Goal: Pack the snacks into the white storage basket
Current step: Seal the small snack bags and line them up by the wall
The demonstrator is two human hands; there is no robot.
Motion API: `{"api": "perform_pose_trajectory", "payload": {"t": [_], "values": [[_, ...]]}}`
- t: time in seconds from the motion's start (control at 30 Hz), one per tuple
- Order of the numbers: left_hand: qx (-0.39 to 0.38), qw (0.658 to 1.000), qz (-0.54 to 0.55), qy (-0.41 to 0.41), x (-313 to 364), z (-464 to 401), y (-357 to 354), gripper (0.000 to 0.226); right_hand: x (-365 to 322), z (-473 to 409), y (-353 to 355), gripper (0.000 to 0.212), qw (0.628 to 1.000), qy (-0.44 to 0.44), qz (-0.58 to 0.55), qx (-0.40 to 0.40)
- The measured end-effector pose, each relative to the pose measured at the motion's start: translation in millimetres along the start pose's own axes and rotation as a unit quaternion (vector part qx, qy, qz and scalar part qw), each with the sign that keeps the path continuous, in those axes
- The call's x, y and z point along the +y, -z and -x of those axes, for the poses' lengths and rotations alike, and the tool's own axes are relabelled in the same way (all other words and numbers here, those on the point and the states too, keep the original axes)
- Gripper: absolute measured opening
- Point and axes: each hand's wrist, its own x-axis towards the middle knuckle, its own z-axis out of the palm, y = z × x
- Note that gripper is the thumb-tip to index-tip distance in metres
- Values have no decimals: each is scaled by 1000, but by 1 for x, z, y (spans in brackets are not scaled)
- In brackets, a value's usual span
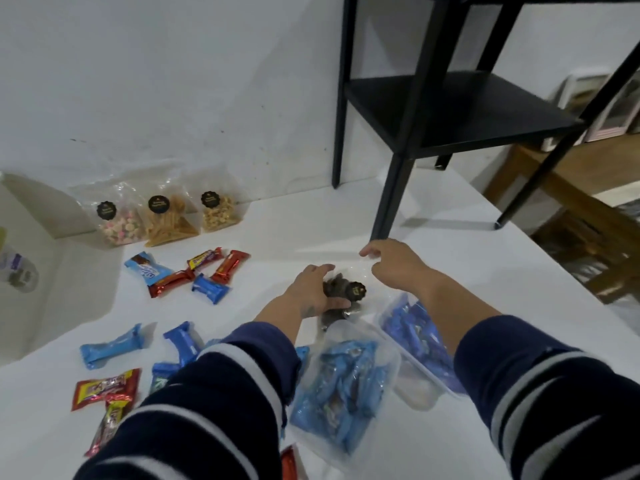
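Observation:
My left hand [313,291] grips a clear bag of dark snacks [343,292] with a black round sticker, low over the white table. My right hand [393,263] pinches the bag's clear top edge just to the right. Below them sits a clear bag of light blue wrapped snacks [346,379] and a white storage basket [420,386] holding dark blue packets [415,330]. Loose bars [194,275] in red and blue wrappers lie to the left. Three clear bags [166,216] of pink sweets, sticks and nuts lean on the wall.
A black side table [446,109] stands on the white surface at the back right, one leg close to my right hand. More blue and red wrapped snacks [110,348] lie at the front left. A wooden bench [568,209] is beyond the right edge.

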Motion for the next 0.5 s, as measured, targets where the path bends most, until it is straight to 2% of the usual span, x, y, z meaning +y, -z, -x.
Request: {"api": "perform_pose_trajectory", "payload": {"t": [0.1, 0.2, 0.27, 0.33, 0.43, 0.5], "values": [[-14, 1000, 2, 0, 2, -1, -10, 105, 15, 9, 4, 52, 999, -23, 40, 23], [-16, 1000, 1, -5, 4, -3, -14, 101, 25, 16, 4, 58, 995, -67, 40, 58], [-13, 1000, 6, -9, 4, -1, -14, 97, 31, 18, 2, 47, 991, -117, -8, 63], [7, 1000, 17, -4, 0, 0, -14, 93, 33, 17, 2, 15, 987, -145, -48, 54], [44, 997, 53, 15, -7, 4, -15, 91, 23, 12, 2, 10, 985, -130, -96, 56], [75, 993, 85, 26, -13, 10, -14, 92, 11, 9, 1, 17, 987, -94, -108, 68]]}}
